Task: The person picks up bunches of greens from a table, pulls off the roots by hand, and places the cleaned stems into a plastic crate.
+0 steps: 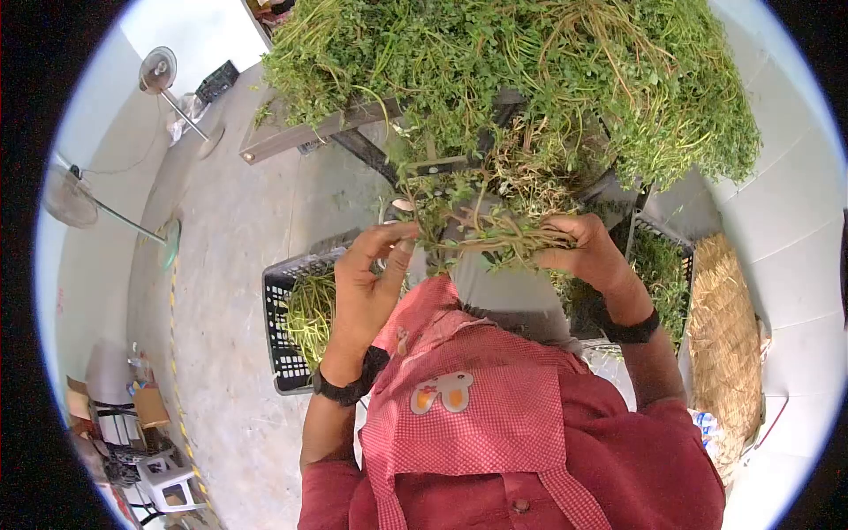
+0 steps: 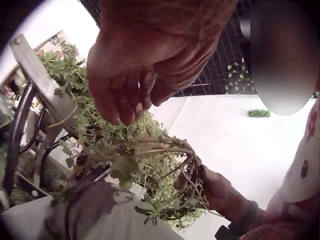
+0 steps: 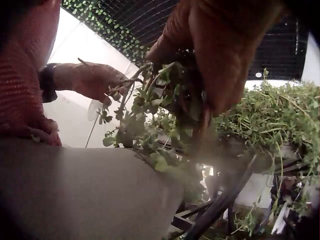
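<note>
1 big heap of leafy greens (image 1: 530,79) covers the table (image 1: 283,137) ahead; below it, a stem bundle (image 1: 495,238) lies crosswise between both hands. The right hand (image 1: 587,256) grips its root end; the left hand (image 1: 367,283) pinches a stem.

- We count two hands: the left hand (image 1: 367,287) and the right hand (image 1: 587,252).
- We see one bunch of greens (image 1: 495,234) between them.
- Two black crates: one (image 1: 287,340) left, one (image 1: 667,256) right.
- Two standing fans (image 1: 159,71) (image 1: 71,199).
- One heaped counter (image 1: 283,137).
</note>
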`<state>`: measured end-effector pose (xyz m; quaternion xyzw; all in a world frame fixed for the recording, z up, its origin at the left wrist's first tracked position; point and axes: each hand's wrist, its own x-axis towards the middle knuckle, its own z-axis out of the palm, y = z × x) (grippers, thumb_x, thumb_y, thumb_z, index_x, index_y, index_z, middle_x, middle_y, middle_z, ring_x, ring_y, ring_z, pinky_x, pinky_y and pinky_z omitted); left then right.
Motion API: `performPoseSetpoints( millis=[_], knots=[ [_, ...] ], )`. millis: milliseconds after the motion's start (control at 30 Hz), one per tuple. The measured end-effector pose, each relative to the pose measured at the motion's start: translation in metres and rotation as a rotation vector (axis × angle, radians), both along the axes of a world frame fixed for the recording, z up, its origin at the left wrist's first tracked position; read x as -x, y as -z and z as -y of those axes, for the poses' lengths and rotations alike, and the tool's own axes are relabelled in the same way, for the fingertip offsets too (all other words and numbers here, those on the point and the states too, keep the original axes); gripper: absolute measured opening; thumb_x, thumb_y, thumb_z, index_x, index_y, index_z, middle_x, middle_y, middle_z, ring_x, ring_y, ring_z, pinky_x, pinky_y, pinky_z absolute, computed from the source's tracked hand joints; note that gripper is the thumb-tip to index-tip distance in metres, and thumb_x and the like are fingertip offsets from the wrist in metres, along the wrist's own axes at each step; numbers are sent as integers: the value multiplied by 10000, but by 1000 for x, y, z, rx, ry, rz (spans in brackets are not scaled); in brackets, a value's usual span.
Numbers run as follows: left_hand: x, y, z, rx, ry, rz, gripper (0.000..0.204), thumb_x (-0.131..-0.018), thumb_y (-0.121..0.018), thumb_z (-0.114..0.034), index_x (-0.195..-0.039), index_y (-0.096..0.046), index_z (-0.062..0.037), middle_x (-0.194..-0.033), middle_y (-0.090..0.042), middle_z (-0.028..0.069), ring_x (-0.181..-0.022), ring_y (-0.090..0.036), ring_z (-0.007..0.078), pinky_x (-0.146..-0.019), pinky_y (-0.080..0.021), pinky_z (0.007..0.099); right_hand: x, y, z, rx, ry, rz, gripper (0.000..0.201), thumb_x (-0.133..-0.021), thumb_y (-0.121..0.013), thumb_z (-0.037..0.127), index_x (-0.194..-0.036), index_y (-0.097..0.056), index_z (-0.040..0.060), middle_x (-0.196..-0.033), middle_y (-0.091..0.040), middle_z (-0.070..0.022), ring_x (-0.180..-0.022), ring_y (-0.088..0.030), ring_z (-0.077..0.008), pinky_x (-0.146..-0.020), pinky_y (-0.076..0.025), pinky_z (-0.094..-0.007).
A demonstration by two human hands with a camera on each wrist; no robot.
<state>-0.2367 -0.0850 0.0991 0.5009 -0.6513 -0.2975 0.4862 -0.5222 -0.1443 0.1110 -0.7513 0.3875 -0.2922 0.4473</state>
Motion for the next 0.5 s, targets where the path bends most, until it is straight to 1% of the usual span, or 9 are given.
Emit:
performPoseSetpoints(
  millis=[67, 133, 167, 233, 267, 333, 367, 467, 500],
  knots=[
    [6, -9, 4, 12, -22, 46, 209, -881, -551, -59, -1082, -594, -26, -1029, -630, 102, -991, -575, 199, -863, -436, 281, 4, 4, 2, -56, -5, 0, 233, -710, -736, 110, -884, -624, 1, -712, -585, -27, -668, -512, -67, -606, -445, -247],
    [11, -18, 13, 242, 21, 281, 279, -822, -581, -25, -1099, -596, -63, -1101, -605, 106, -1052, -549, 243, -919, -404, 344, 8, 15, 4, 128, -94, 50, 242, -707, -746, 109, -883, -621, -2, -723, -573, -27, -684, -520, -80, -611, -443, -254],
    [18, -28, 15, 239, 20, 281, 279, -822, -581, -25, -1099, -596, -63, -1101, -605, 106, -1052, -549, 243, -919, -404, 344, 8, 15, 4, 126, -96, 49, 242, -707, -746, 109, -883, -621, -2, -723, -573, -27, -684, -520, -80, -611, -443, -254],
    [34, -47, 20, 487, 132, 702, 359, -742, -622, -37, -1098, -605, -82, -1162, -574, 97, -1128, -494, 266, -995, -326, 404, 8, 14, 5, 197, -172, 68, 260, -704, -754, 112, -893, -619, -5, -748, -569, -31, -694, -528, -93, -621, -445, -263],
    [36, -47, 23, 486, 131, 702, 359, -742, -622, -37, -1098, -605, -82, -1162, -574, 97, -1128, -494, 266, -995, -326, 404, 9, 14, 5, 196, -173, 68, 260, -704, -754, 112, -893, -619, -5, -748, -569, -31, -694, -528, -93, -621, -445, -263],
    [40, -43, 30, 512, 243, 900, 364, -708, -638, -73, -1071, -610, -84, -1200, -551, 64, -1188, -443, 238, -1031, -267, 436, 13, 16, 4, 141, -165, 100, 278, -704, -756, 119, -905, -616, -14, -774, -578, -32, -704, -539, -108, -641, -452, -269],
    [37, -39, 33, 512, 251, 900, 364, -708, -638, -73, -1071, -610, -84, -1200, -551, 64, -1188, -443, 238, -1031, -267, 436, 14, 16, 2, 139, -159, 102, 278, -704, -756, 119, -905, -616, -14, -774, -578, -32, -704, -539, -108, -641, -452, -269],
    [27, -30, 38, 502, 326, 978, 304, -720, -631, -93, -1023, -610, -85, -1112, -585, 65, -1112, -499, 245, -1016, -283, 431, 17, 20, -4, 19, -27, 76, 286, -712, -750, 122, -923, -613, -14, -813, -587, -34, -741, -543, -107, -677, -454, -265],
    [26, -29, 37, 406, 320, 962, 264, -734, -621, -91, -997, -605, -82, -1053, -594, 72, -1057, -523, 260, -983, -320, 432, 18, 22, -3, -71, -5, 58, 302, -714, -747, 129, -942, -607, -12, -821, -589, -34, -751, -545, -109, -687, -454, -264]
  ],
)
